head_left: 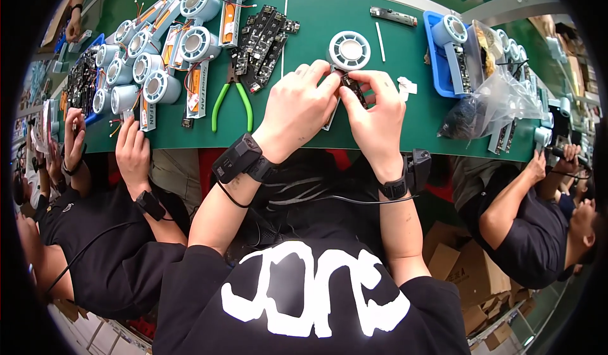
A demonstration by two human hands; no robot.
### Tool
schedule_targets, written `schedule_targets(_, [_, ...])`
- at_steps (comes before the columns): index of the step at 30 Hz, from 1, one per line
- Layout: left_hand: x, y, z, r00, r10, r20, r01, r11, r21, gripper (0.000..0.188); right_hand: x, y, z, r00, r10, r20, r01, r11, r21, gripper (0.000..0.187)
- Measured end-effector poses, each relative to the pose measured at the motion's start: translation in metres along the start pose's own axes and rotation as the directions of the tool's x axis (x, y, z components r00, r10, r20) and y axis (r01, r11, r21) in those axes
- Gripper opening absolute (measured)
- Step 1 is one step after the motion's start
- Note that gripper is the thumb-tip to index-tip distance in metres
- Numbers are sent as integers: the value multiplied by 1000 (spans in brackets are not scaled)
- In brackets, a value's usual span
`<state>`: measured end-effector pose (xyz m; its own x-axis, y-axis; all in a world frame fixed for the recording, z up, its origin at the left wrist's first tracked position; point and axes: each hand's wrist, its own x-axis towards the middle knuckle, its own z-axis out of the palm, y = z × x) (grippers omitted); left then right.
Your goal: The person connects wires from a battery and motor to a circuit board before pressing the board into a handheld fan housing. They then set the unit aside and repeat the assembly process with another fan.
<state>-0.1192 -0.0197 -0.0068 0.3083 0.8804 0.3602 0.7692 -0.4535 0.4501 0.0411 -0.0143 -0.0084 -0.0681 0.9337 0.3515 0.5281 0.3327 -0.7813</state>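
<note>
both hands meet over the near middle of the long green work table (316, 13). the left hand (297, 105) and the right hand (375, 111) are pinched together from either side on a small dark rectangular circuit board (353, 88), fingertips closed on it, thumbs and forefingers nearly touching each other. the board sits just above the table surface, tilted, partly hidden by the fingers. each wrist wears a black strap with a boxy black device and a thin cable.

just beyond the hands, touching or almost touching the far end of the board, lies a round white plastic fan housing with a grey centre (349, 50). a slim white stick (380, 41) lies to its right, and a small white scrap (406, 86) rests just right of the right hand.

to the left of the hands lies a pair of green-handled pliers (232, 101), handles pointing near. beyond them is a loose heap of dark circuit boards (265, 38). farther left, a cluster of white round fans with orange and white boards and red wires (158, 57) fills the table.

to the right, a blue plastic tray (438, 57) holds another white fan, and a crumpled clear plastic bag with dark parts (487, 105) lies near it.

other people in black shirts work at the table on both sides; one neighbour's hand (133, 149) rests on the near edge at the left.
</note>
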Motion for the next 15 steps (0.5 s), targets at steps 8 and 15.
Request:
schedule_targets(8, [-29,11,7,948,-304,-98,197,797,-570,30,-3,-27,9,951,308,-10,-305,947,102,25])
schedule_targets(15, [-43,0,4,914,-397,-79,225,660,-717,31,-5,-43,23,981,194,-6,-194,978,-78,25])
